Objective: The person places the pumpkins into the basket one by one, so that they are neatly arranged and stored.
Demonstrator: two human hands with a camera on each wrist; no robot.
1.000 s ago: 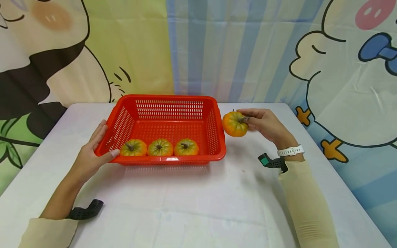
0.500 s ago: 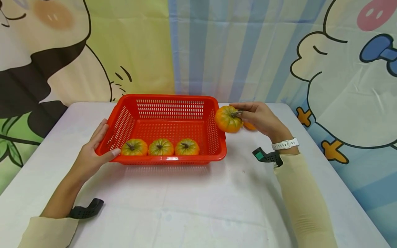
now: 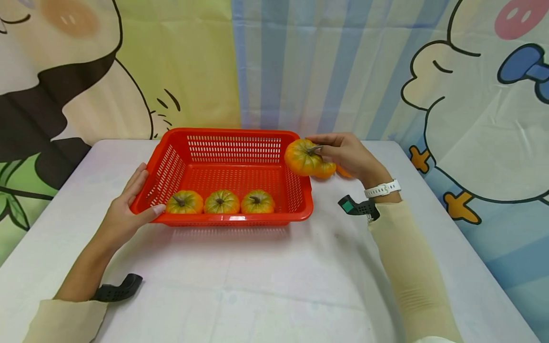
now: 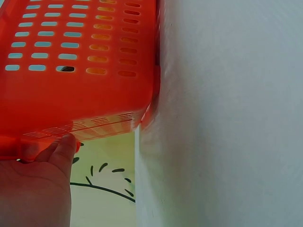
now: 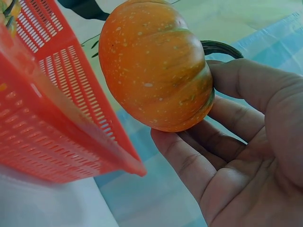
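My right hand (image 3: pixel 349 155) holds a small orange pumpkin (image 3: pixel 301 157) at its stem side, raised over the right rim of a red plastic basket (image 3: pixel 236 218). In the right wrist view, the fingers and thumb pinch the pumpkin (image 5: pixel 151 71) beside the dark stem (image 5: pixel 222 48). At the basket's front left corner, my left hand (image 3: pixel 124 212) grips the rim, thumb on top and fingers along the outer side. Three green-topped orange pumpkins (image 3: pixel 221 202) sit in a row along the basket's front wall.
Behind the right hand, another pumpkin (image 3: pixel 325 170) lies on the white table (image 3: pixel 240 276), and more orange (image 3: pixel 344 172) shows beside it, mostly hidden by the hand. A cartoon-printed curtain (image 3: pixel 274 62) hangs behind the table.
The right hand has carried its pumpkin leftward and upward, from beside the basket to over its right rim, uncovering a pumpkin behind. The left hand has stayed at the basket's corner.
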